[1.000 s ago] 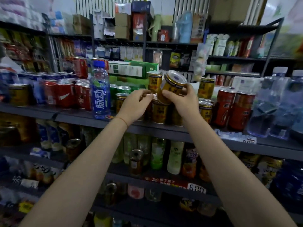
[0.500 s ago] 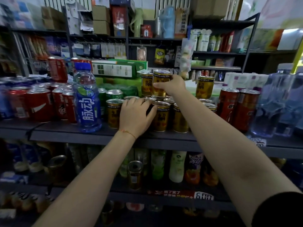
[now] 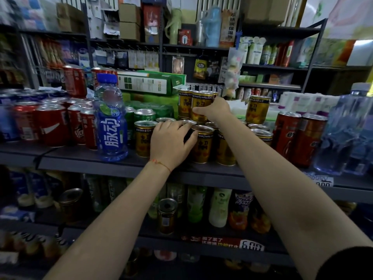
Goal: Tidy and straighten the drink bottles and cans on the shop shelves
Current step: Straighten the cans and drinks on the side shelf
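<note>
nearest, both bare forearms reach up to the top shelf [image 3: 125, 165]. left hand [image 3: 170, 143] lies over the front row of gold cans, thumb against a front gold can [image 3: 201, 144], fingers curled on the can tops. beside it stands a blue bottle [image 3: 111, 120], with red cans [image 3: 52, 126] further left. farther back, right hand [image 3: 217, 110] grips a stacked gold can [image 3: 199, 106] upright on the lower cans, fingers clamped round it.
</note>
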`<state>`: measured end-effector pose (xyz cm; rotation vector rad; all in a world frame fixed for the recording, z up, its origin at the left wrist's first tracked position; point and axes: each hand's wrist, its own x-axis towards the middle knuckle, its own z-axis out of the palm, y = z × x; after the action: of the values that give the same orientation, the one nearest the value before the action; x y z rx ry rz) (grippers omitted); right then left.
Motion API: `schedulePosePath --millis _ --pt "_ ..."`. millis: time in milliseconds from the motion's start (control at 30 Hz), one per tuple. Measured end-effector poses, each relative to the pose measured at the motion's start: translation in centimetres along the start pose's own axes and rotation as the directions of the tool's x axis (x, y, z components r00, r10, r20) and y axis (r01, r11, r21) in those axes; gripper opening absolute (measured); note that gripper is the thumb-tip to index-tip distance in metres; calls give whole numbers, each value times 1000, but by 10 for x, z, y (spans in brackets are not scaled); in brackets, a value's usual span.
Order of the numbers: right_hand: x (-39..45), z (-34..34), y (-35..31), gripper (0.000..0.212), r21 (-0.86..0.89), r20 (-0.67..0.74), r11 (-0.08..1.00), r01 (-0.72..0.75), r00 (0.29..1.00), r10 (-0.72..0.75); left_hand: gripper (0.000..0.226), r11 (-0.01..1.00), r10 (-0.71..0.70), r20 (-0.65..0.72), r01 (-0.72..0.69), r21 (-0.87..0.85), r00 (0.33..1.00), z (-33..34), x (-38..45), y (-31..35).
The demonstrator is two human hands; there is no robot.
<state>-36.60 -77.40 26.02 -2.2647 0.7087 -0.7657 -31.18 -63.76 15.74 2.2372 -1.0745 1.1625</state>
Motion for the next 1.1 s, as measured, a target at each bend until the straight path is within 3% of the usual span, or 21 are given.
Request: schedulePosePath --millis 100,200,233,300,333,400,500,600,700,767,867,967,1100 --pt "-13 0 1 57 56 -113 996 70 992 -63 56 1000 17 88 -17 -9 996 -8 -1 -1" --pt "-47 3 5 35 168 -254 944 283 938 -236 55 998 37 151 -29 -55 988 -23 -7 -2" --pt "-62 6 8 24 206 -264 912 354 918 -296 53 997 32 113 -23 -80 993 -29 -15 -2" --pt "-96 11 13 13 338 -203 844 417 908 -367 40 984 -26 -87 10 -180 996 -44 -40 -2" --pt "-111 16 17 12 420 -128 815 400 915 -383 34 965 -91 -159 47 -257 983 -52 -57 -3" --pt "-138 30 26 13 505 48 801 321 916 -397 30 901 -206 -110 144 -410 972 -57 -91 -7" --pt "-166 61 47 19 433 285 875 216 888 -361 35 822 -303 113 320 -471 946 -41 -137 -21" --pt "-182 97 76 22 339 450 934 108 854 -262 38 756 -403 390 541 -369 828 -14 -170 -35" --pt "-183 133 110 17 205 450 979 -16 889 -80 16 658 -433 619 699 -280 655 12 -193 -37" --pt "-181 155 134 14 92 420 993 -77 907 32 37 549 -434 714 790 -274 549 22 -200 -31" --pt "-179 185 157 41 102 463 986 -130 884 68 50 376 -402 804 880 -291 438 32 -204 -25" --pt "-181 203 162 61 145 432 971 -191 895 111 44 234 -385 820 905 -356 423 38 -209 -25" --pt "-176 219 163 68 67 360 983 -169 923 134 43 122 -418 794 893 -432 441 34 -210 -21"
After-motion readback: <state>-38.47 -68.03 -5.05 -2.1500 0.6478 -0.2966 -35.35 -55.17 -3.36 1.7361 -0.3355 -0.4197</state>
